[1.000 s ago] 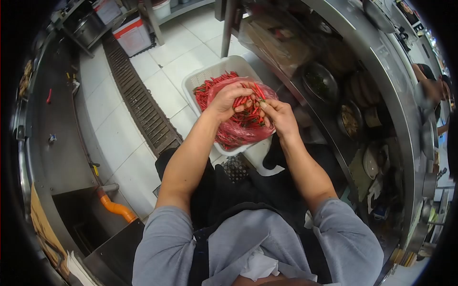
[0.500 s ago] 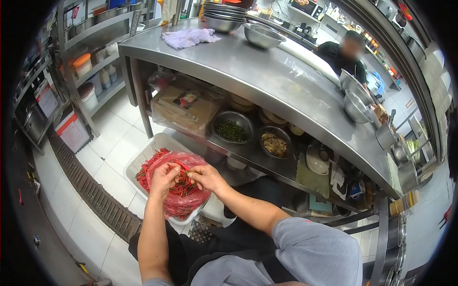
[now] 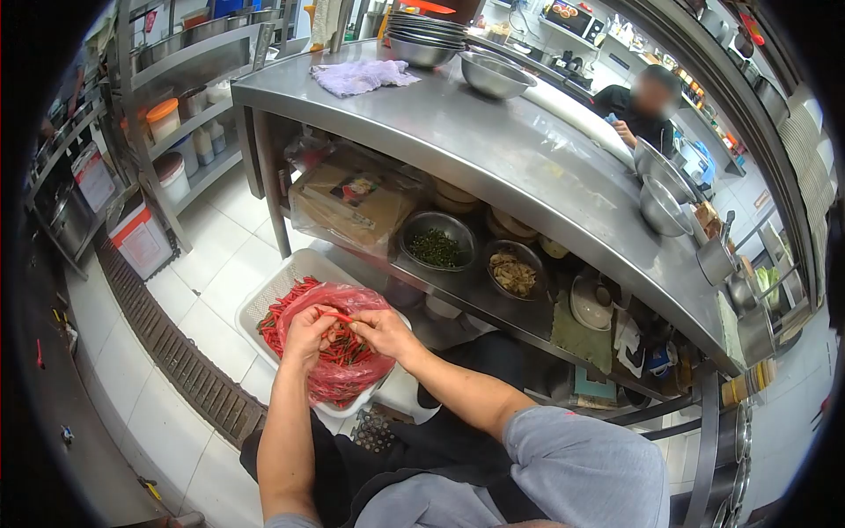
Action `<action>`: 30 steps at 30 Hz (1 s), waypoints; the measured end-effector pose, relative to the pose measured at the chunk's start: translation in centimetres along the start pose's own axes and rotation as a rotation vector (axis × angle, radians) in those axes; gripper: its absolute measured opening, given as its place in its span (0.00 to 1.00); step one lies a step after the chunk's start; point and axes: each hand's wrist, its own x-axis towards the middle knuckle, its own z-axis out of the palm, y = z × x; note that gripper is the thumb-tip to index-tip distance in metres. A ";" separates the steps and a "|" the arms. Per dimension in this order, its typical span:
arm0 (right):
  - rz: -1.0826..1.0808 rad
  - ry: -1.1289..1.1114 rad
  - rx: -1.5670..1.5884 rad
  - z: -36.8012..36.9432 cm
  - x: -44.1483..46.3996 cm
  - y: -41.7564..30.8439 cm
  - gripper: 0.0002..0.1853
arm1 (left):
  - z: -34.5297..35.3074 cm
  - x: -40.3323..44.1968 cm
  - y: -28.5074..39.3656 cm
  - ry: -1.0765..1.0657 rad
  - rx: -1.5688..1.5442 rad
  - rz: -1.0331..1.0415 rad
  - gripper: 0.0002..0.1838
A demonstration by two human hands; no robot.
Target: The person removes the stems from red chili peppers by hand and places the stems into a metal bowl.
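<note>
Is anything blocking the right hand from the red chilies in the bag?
Nothing that I can see. The right hand is over the red bag, whose mouth is open, so chilies show uncovered between the two hands.

Over there, a white perforated plastic basket [image 3: 255, 310] sits on the white square-tiled floor [image 3: 224, 255], before the left end of a long stainless-steel table [image 3: 493, 141]. In it lies a thin red plastic bag [image 3: 339, 385], with slender red chillies [image 3: 283, 308] inside and to its left. The person's bare left hand [image 3: 310, 336] and bare right hand [image 3: 385, 334] are over the bag. Left of the basket runs a dark slatted metal drain cover [image 3: 176, 339]. On the table, a crumpled lavender cloth [image 3: 359, 77] lies left of a round steel bowl [image 3: 495, 79].
</note>
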 end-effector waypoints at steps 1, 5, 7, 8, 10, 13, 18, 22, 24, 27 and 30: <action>-0.047 0.011 -0.041 0.0 0.0 0.0 0.09 | 0.0 -0.1 0.0 0.002 -0.001 -0.001 0.04; -0.061 -0.003 -0.092 0.1 -0.6 -1.0 0.10 | 0.2 -0.4 0.5 -0.052 -0.231 -0.038 0.06; -0.239 0.009 -0.227 0.3 -0.8 -0.8 0.11 | 0.2 -0.4 0.4 -0.057 -0.271 -0.063 0.07; -0.240 0.009 -0.229 0.4 -0.7 -0.6 0.11 | -0.1 -0.2 0.2 -0.090 -0.276 -0.071 0.07; -0.662 0.018 -0.359 0.8 -0.6 0.0 0.10 | -0.3 0.4 -0.7 -0.122 -0.282 -0.080 0.08; -0.706 0.003 -0.412 1.4 -0.8 0.3 0.11 | 0.5 0.4 -0.7 -0.082 -0.251 -0.055 0.08; -0.006 -0.029 0.011 -0.5 -0.5 0.0 0.08 | 0.7 0.0 0.1 -0.005 -0.312 -0.055 0.06; 0.119 0.030 0.067 -1.6 -0.2 1.8 0.11 | 1.2 0.1 -0.3 -0.160 -0.122 -0.075 0.06; 0.170 0.007 0.017 -1.6 -0.2 2.7 0.12 | 1.8 0.1 -0.8 -0.163 -0.033 -0.056 0.06; 0.144 -0.018 -0.128 -1.2 -0.5 3.4 0.11 | 1.6 0.6 -1.5 -0.118 0.009 -0.083 0.06; -0.068 -0.023 -0.376 -0.8 -1.1 2.7 0.10 | 1.5 0.6 -1.6 -0.108 0.045 -0.076 0.07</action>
